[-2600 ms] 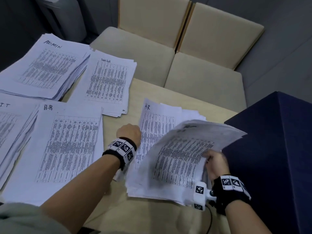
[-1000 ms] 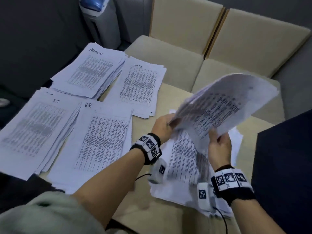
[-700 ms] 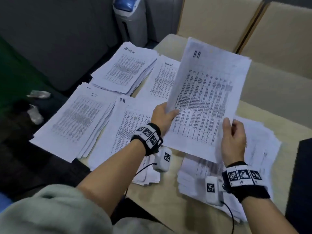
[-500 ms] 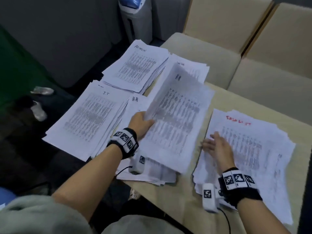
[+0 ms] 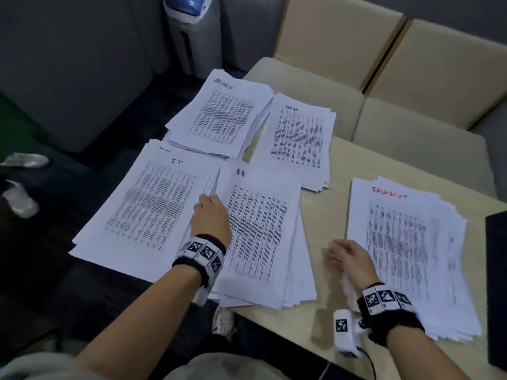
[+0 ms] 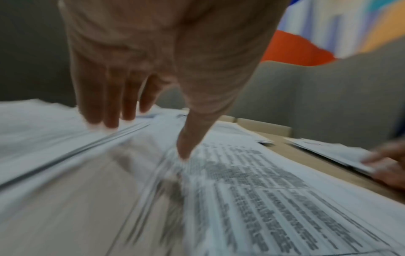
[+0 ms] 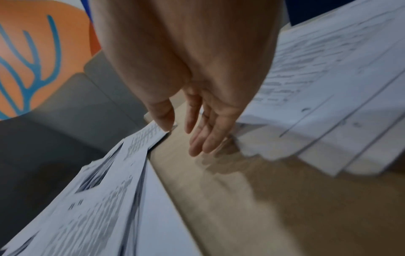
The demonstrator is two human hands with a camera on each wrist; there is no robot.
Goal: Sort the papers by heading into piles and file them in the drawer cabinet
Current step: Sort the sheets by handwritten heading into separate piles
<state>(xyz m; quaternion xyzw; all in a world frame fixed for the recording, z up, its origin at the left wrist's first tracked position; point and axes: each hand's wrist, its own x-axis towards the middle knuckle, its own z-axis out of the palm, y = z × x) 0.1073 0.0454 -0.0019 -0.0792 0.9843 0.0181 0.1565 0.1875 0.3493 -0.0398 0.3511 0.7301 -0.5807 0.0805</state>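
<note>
Four sorted piles lie on the left of the beige table [image 5: 329,209]: ADMIN [image 5: 225,116], task list [image 5: 299,138], IT [image 5: 153,207] and HR [image 5: 260,229]. At the right sits the unsorted pile [image 5: 406,250], its top sheet headed in red. My left hand [image 5: 211,215] rests at the left edge of the HR pile. In the left wrist view the left hand [image 6: 146,140] has straight fingers and its thumb touches the HR pile's top sheet [image 6: 252,173]. My right hand [image 5: 348,256] hovers by the unsorted pile's left edge. The right wrist view shows the right hand [image 7: 181,138] relaxed and holding nothing.
A dark blue box-like body [image 5: 496,283] stands at the table's right edge. Two beige seats [image 5: 315,86] are behind the table. A grey bin with a blue lid [image 5: 192,31] stands at the back. Shoes [image 5: 22,198] lie on the dark floor at left.
The HR sheet that both hands held up has gone left and down onto the HR pile. The right hand let go and dropped to the unsorted pile's edge.
</note>
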